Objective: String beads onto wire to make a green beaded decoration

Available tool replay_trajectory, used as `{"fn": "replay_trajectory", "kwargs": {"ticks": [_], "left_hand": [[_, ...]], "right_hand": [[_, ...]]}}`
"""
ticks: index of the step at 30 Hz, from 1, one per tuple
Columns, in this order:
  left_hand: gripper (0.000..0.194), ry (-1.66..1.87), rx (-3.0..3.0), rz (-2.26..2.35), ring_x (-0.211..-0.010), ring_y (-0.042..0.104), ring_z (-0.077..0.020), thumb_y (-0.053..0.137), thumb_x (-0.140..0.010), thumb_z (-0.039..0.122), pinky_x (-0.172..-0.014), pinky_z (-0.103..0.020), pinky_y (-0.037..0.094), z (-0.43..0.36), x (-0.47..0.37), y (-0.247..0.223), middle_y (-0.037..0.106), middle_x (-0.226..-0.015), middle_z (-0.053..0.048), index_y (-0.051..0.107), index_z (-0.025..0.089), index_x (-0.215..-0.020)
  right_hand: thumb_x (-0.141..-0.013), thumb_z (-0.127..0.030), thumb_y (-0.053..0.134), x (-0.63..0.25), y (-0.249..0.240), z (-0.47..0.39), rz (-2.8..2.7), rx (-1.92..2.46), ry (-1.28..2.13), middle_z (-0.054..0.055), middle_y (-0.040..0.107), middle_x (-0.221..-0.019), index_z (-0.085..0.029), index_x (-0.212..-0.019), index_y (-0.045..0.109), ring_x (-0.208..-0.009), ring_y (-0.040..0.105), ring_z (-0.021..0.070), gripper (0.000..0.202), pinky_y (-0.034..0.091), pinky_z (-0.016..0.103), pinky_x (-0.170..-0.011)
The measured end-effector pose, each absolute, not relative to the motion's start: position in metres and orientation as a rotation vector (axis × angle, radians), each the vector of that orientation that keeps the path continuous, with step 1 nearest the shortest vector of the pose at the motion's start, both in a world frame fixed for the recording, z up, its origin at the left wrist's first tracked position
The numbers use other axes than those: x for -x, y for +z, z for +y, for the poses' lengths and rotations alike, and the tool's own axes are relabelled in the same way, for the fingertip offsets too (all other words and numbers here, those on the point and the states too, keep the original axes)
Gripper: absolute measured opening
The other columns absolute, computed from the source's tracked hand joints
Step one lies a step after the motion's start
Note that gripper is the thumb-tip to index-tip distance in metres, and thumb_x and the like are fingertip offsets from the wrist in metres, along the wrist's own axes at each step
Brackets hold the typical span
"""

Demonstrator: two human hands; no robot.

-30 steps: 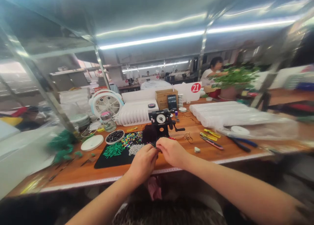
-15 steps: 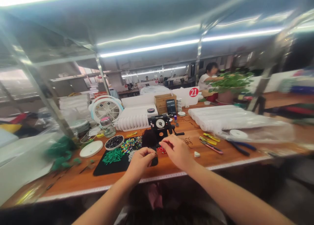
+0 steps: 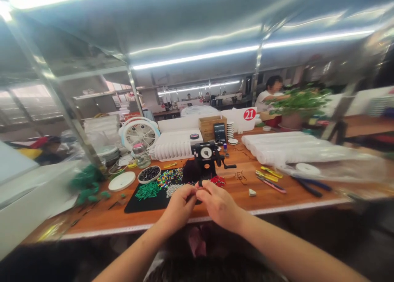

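My left hand [image 3: 181,203] is closed in a pinch above the front edge of the bench. Its fingertips meet those of my right hand [image 3: 219,203], which is pinched shut too. A small dark thing [image 3: 200,184] shows at the right fingertips; I cannot make out what it is or what else the fingers hold. Just beyond stands a black hand-cranked device [image 3: 207,159] with a round white dial. On a black mat [image 3: 135,206] lie green tube-like pieces [image 3: 147,191], multicoloured beads [image 3: 168,178] and whitish beads [image 3: 174,190]. Red beads [image 3: 218,181] lie beside the device.
A dish of black beads [image 3: 149,174] and a white round lid [image 3: 122,181] sit left. Yellow-handled tools [image 3: 271,173], pliers [image 3: 308,185] and plastic-wrapped white rolls [image 3: 286,148] lie right. A fan [image 3: 140,134] and a cardboard box [image 3: 212,127] stand behind. A person [image 3: 271,95] sits beyond a plant [image 3: 298,103].
My right hand has come down and left, and its fingertips now meet my left hand's. The whole view has shifted slightly, so the bench appears further right.
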State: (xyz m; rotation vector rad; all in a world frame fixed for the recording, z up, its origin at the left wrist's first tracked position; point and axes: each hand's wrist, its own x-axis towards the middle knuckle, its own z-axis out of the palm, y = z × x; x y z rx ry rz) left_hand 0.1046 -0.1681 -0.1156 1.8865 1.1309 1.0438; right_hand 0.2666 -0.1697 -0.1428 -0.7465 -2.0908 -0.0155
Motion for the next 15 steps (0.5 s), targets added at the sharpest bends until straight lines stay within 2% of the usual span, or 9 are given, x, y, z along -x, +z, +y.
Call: {"fn": "replay_trajectory", "kwargs": {"ticks": [2, 4, 6, 9, 10, 12, 14, 15], "left_hand": [[0.018, 1.044, -2.291, 1.200, -0.081, 0.054, -0.0187, 0.046, -0.085, 0.018, -0.074, -0.029, 0.043, -0.169, -0.103, -0.121, 0.059, -0.087, -0.006, 0.064, 0.019, -0.079], [0.025, 0.993, -2.626, 1.261, -0.083, 0.056, -0.0204, 0.037, -0.086, 0.012, -0.074, -0.032, 0.045, -0.168, -0.102, -0.128, 0.058, -0.096, -0.010, 0.062, 0.018, -0.084], [0.025, 0.946, -2.744, 1.270, -0.087, 0.057, -0.0224, 0.038, -0.083, 0.008, -0.075, -0.034, 0.046, -0.165, -0.101, -0.133, 0.058, -0.104, -0.012, 0.061, 0.017, -0.085], [0.018, 0.995, -2.544, 1.133, -0.093, 0.057, -0.0229, 0.046, -0.080, 0.012, -0.084, -0.035, 0.043, -0.161, -0.103, -0.131, 0.059, -0.107, -0.010, 0.062, 0.019, -0.082], [0.014, 1.034, -2.430, 1.102, -0.093, 0.056, -0.0224, 0.048, -0.079, 0.015, -0.085, -0.034, 0.042, -0.161, -0.104, -0.129, 0.060, -0.104, -0.009, 0.061, 0.020, -0.079], [0.009, 1.126, -2.169, 1.118, -0.086, 0.056, -0.0207, 0.052, -0.078, 0.022, -0.080, -0.031, 0.043, -0.161, -0.106, -0.126, 0.061, -0.091, -0.007, 0.059, 0.020, -0.072], [0.013, 1.172, -1.959, 1.200, -0.067, 0.054, -0.0174, 0.052, -0.077, 0.028, -0.063, -0.027, 0.043, -0.161, -0.107, -0.124, 0.057, -0.070, -0.003, 0.056, 0.020, -0.069], [0.014, 1.172, -1.853, 1.225, -0.057, 0.049, -0.0155, 0.051, -0.077, 0.030, -0.054, -0.025, 0.039, -0.161, -0.107, -0.125, 0.053, -0.061, 0.000, 0.054, 0.019, -0.069]], "right_hand": [[-0.086, -0.005, 0.039, -0.265, -0.132, -0.156, -2.088, 0.852, 0.187, 0.010, 0.053, -0.093, -0.014, -0.087, 0.059, -0.078, 0.054, 0.0183, 0.022, 0.048, 0.032, -0.072], [-0.085, -0.006, 0.042, -0.262, -0.123, -0.140, -2.043, 0.952, 0.369, 0.007, 0.055, -0.086, -0.015, -0.082, 0.059, -0.070, 0.054, 0.0155, 0.019, 0.046, 0.029, -0.067], [-0.083, -0.006, 0.048, -0.260, -0.118, -0.124, -2.034, 0.981, 0.478, 0.001, 0.057, -0.071, -0.016, -0.075, 0.059, -0.061, 0.054, 0.0128, 0.017, 0.045, 0.025, -0.060], [-0.079, -0.006, 0.053, -0.260, -0.116, -0.110, -2.044, 0.980, 0.579, -0.004, 0.055, -0.053, -0.016, -0.066, 0.061, -0.047, 0.051, 0.0098, 0.018, 0.041, 0.020, -0.049], [-0.079, -0.007, 0.054, -0.262, -0.117, -0.111, -2.024, 0.986, 0.587, -0.003, 0.057, -0.054, -0.016, -0.067, 0.062, -0.047, 0.052, 0.0099, 0.017, 0.041, 0.020, -0.049], [-0.082, -0.013, 0.055, -0.266, -0.119, -0.118, -1.930, 1.012, 0.538, 0.001, 0.063, -0.069, -0.016, -0.076, 0.064, -0.058, 0.057, 0.0119, 0.011, 0.045, 0.024, -0.060], [-0.084, -0.024, 0.057, -0.269, -0.123, -0.131, -1.777, 1.053, 0.441, 0.005, 0.064, -0.082, -0.015, -0.083, 0.065, -0.070, 0.057, 0.0145, 0.012, 0.045, 0.027, -0.070], [-0.083, -0.030, 0.059, -0.269, -0.126, -0.138, -1.712, 1.078, 0.430, 0.006, 0.063, -0.083, -0.015, -0.082, 0.065, -0.071, 0.057, 0.0152, 0.016, 0.044, 0.028, -0.070]]}}
